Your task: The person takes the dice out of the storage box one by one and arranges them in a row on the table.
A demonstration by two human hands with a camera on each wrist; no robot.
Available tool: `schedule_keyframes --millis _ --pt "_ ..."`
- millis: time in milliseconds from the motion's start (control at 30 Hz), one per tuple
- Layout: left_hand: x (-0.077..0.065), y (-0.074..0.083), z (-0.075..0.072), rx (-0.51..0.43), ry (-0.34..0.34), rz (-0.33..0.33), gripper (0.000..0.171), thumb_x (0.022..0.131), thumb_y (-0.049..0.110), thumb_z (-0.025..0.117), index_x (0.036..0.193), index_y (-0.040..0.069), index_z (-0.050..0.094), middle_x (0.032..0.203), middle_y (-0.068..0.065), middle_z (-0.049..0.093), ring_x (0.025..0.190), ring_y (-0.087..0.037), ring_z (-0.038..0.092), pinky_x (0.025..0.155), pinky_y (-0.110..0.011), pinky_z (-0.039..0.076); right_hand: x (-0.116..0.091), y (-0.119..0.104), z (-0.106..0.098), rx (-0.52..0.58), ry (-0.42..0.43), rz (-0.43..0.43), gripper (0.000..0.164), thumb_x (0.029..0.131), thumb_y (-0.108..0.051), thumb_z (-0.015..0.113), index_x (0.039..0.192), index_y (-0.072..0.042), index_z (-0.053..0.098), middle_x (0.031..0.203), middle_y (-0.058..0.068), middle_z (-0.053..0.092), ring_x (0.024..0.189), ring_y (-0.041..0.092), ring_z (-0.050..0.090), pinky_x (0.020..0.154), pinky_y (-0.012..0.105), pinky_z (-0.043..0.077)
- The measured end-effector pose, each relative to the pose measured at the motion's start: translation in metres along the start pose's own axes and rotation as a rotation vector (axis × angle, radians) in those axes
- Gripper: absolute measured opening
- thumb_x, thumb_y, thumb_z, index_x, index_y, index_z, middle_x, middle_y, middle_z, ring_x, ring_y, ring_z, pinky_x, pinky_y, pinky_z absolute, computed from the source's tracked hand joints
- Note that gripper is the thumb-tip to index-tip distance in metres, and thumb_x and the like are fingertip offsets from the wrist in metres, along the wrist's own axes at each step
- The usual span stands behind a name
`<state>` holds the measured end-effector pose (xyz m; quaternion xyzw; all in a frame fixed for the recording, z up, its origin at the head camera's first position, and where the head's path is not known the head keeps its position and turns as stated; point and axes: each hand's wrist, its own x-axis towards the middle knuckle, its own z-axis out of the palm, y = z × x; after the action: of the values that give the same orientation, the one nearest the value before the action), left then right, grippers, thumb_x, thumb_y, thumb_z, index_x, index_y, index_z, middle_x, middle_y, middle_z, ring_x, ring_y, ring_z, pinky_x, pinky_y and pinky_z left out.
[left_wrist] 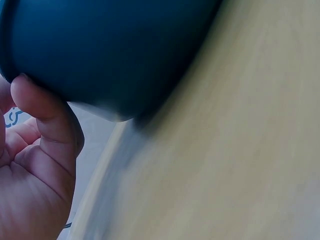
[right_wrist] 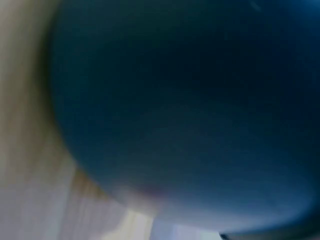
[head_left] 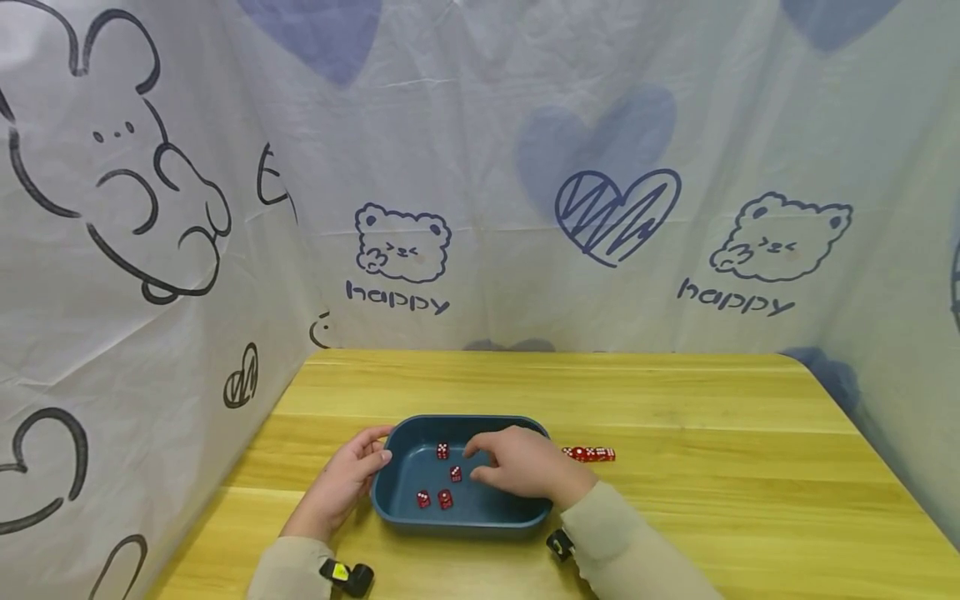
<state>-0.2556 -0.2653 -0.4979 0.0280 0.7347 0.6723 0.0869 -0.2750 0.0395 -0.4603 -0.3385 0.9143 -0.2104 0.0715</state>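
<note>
A dark blue-green tray (head_left: 465,528) stands on the table with a few red dice in it: one (head_left: 442,451) toward the back, one (head_left: 455,474) near the middle, and two, including this die (head_left: 423,499), toward the front. My left hand (head_left: 347,479) grips the tray's left end, thumb against its rim; the left wrist view also shows the thumb (left_wrist: 37,100) against the tray wall (left_wrist: 110,55). Inside the tray's right half hovers my right hand (head_left: 521,462), thumb and index finger apart beside the middle die, nothing visible between them. The blurred right wrist view shows mostly tray (right_wrist: 175,125).
A row of red dice (head_left: 600,454) lies on the yellow wooden table (head_left: 712,500) just right of the tray, partly behind the right wrist. Printed white cloth (head_left: 487,167) hangs behind the table and along both sides.
</note>
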Motion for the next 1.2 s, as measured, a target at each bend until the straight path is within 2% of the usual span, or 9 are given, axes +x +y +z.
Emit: schedule_keyframes --millis 100,333,733,800,900,1000,1200 --pt "0.001 -0.001 0.000 -0.003 0.003 0.000 0.047 0.103 0.009 0.057 0.147 0.001 0.045 0.107 -0.018 0.056 0.083 -0.020 0.057 0.066 -0.024 0.051 0.005 -0.004 0.005 -0.035 -0.023 -0.023 0.029 0.096 -0.040 0.068 0.123 -0.028 0.070 0.111 -0.011 0.070 0.085 0.003 0.059 0.082 0.031 0.051" --pt "0.000 -0.001 0.000 -0.006 -0.008 0.008 0.049 0.102 0.009 0.058 0.148 0.000 0.043 0.106 -0.018 0.055 0.081 -0.018 0.056 0.065 -0.023 0.049 0.011 -0.009 0.015 -0.059 -0.043 -0.049 0.031 0.096 -0.037 0.068 0.126 -0.029 0.069 0.113 -0.013 0.070 0.087 0.002 0.061 0.084 0.033 0.052" --pt "-0.001 0.002 0.000 -0.013 -0.004 0.004 0.050 0.102 0.009 0.059 0.148 -0.001 0.043 0.104 -0.018 0.055 0.078 -0.017 0.054 0.063 -0.023 0.048 0.019 -0.008 0.023 -0.103 -0.121 -0.023 0.043 0.095 -0.039 0.069 0.136 -0.032 0.062 0.125 -0.011 0.066 0.106 0.007 0.062 0.098 0.038 0.050" --pt "-0.001 0.002 0.000 -0.016 -0.004 0.005 0.050 0.102 0.009 0.059 0.148 -0.001 0.043 0.104 -0.018 0.055 0.078 -0.017 0.054 0.062 -0.023 0.048 0.019 -0.008 0.022 -0.096 -0.125 -0.025 0.040 0.095 -0.038 0.070 0.133 -0.032 0.064 0.122 -0.011 0.067 0.104 0.006 0.062 0.097 0.037 0.050" --pt "-0.001 0.001 0.000 -0.019 -0.010 0.007 0.050 0.102 0.009 0.059 0.148 -0.001 0.042 0.104 -0.018 0.055 0.077 -0.017 0.054 0.062 -0.024 0.048 0.019 -0.008 0.022 -0.079 -0.143 -0.020 0.031 0.094 -0.035 0.071 0.124 -0.031 0.067 0.105 -0.013 0.068 0.091 0.006 0.061 0.089 0.034 0.051" --pt "0.000 0.001 0.000 -0.020 -0.015 0.008 0.051 0.102 0.010 0.059 0.148 -0.001 0.042 0.105 -0.018 0.055 0.077 -0.017 0.054 0.062 -0.024 0.049 0.018 -0.008 0.023 -0.063 -0.163 -0.013 0.024 0.092 -0.031 0.073 0.116 -0.031 0.069 0.090 -0.015 0.062 0.081 0.007 0.056 0.082 0.033 0.050" --pt "0.000 0.000 0.001 -0.009 -0.010 0.000 0.050 0.102 0.009 0.058 0.149 0.000 0.042 0.106 -0.018 0.054 0.074 -0.017 0.052 0.060 -0.025 0.046 0.016 -0.008 0.023 -0.068 -0.160 -0.008 0.024 0.091 -0.027 0.075 0.114 -0.031 0.069 0.089 -0.016 0.060 0.081 0.007 0.056 0.081 0.033 0.050"
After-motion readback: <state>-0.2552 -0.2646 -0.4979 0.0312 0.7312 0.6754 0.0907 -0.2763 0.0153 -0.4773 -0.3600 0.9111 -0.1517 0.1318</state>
